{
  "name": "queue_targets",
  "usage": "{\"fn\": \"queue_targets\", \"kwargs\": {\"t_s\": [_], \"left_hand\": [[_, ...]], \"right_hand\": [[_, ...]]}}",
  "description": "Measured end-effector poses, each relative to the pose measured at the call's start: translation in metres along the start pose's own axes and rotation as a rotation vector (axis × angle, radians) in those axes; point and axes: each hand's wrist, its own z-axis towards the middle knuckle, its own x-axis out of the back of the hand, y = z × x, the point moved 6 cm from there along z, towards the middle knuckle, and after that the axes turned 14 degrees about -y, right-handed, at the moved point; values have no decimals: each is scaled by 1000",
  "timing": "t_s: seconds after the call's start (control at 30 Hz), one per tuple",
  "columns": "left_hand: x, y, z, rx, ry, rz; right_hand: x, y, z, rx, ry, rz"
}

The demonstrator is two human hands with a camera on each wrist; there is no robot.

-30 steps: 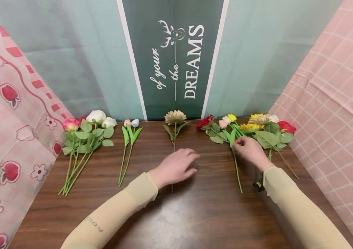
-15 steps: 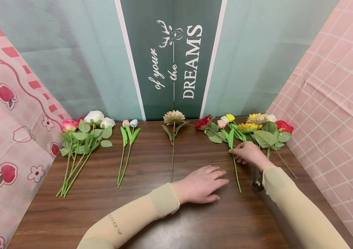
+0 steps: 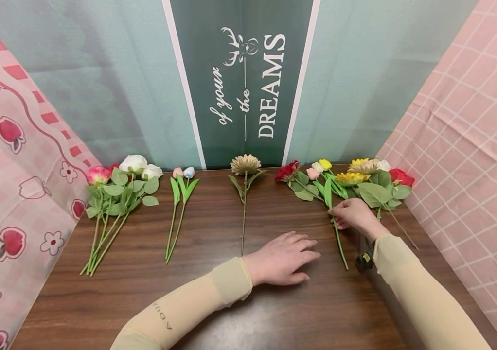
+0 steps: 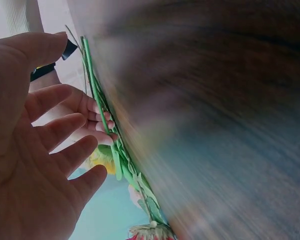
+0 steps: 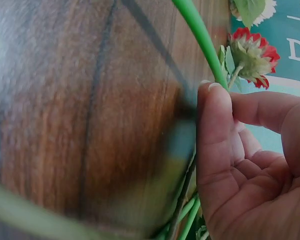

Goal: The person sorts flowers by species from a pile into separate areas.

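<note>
Right hand: a green stem is pinched, just below the mixed flower pile.
Left hand: laid flat, fingers spread, nothing held, left of that stem.

From the head camera we look forward and down over the dark brown wooden table, taking in both hands, the rows of artificial flowers and the green banner behind. Our left wrist camera sits very close behind the left hand and looks low along the tabletop toward the right hand. Our right wrist camera is nearer still, just off the right hand's fingers pinching the long green flower stem, a stem all three views share.
</note>
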Motion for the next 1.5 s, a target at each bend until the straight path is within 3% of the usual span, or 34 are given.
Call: {"fn": "queue_targets", "kwargs": {"t_s": [0.4,0.57,0.67,0.9,1.1,1.2,1.37,1.5], "left_hand": [[-3,-11,-3,35,8,-65],[-1,-26,-11,100,48,-189],[1,-39,-19,173,81,-344],[-1,-72,-40,320,258,-891],[-20,-86,-53,319,355,-1287],[-27,-88,-59,295,409,-1418],[-31,-92,-72,284,477,-1423],[-32,-93,-83,332,455,-1356]], "right_hand": [[4,-1,-10,48,31,51],[2,-16,-16,104,87,82],[-5,-34,-18,159,125,90],[-40,-79,-11,325,145,273],[-79,-113,0,459,93,437],[-96,-123,6,495,74,469],[-115,-130,13,524,47,513],[-121,-128,15,507,33,521]]}}
